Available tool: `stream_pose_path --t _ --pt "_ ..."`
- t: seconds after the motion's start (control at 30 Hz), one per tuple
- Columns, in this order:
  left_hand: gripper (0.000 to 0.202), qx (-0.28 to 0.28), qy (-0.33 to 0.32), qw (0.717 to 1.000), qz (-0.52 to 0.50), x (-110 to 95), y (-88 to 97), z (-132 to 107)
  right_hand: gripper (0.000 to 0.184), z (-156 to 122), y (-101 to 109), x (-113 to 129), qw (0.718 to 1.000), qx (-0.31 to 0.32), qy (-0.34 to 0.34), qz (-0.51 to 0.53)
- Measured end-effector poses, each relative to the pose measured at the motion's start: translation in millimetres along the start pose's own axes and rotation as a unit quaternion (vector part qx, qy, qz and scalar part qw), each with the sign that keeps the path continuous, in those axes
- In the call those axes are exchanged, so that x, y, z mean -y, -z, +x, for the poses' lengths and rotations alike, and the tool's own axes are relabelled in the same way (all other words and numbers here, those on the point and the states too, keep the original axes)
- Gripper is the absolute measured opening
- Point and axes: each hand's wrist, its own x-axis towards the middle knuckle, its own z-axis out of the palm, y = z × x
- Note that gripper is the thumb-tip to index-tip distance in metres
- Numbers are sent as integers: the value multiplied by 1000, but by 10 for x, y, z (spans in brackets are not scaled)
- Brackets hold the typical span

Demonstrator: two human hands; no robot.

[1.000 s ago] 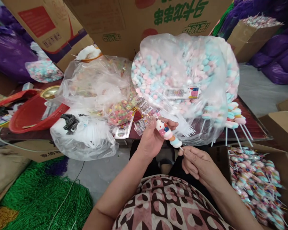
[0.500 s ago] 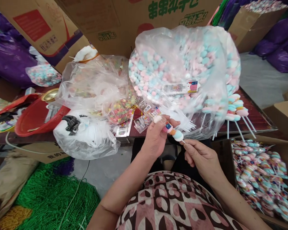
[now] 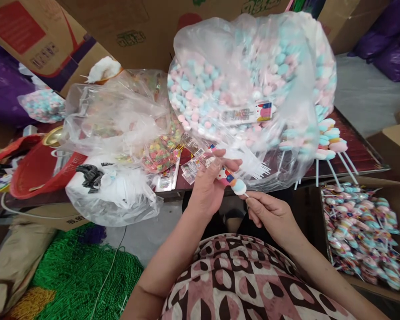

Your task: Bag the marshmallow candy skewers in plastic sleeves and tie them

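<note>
Just by the table edge, hands hold marshmallows.

The wrapper now sits lower along the candy: its print reaches the orange piece, where a second ago a pale pink piece showed between them. The left hand has its thumb over the upper part of the print, which was in plain sight before. The right hand is slightly closer to the left, so less candy shows between them. The view has tipped nearer: the lettering on the big box is mostly cut off, the candies atop the far right box have left the picture, and more of the near left sack shows.
</note>
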Motion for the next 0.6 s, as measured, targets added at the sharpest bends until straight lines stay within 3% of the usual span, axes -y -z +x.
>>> stream_pose_path --t 0.27,0.5,0.6 --pt "36 -17 40 999 22 163 -83 -9 42 80 -120 107 1000 19 -24 7" --pt "44 53 104 993 18 177 -12 -25 34 110 -176 99 985 81 -66 140" --pt "55 46 68 997 -8 84 43 24 33 114 -126 98 997 45 -26 52"
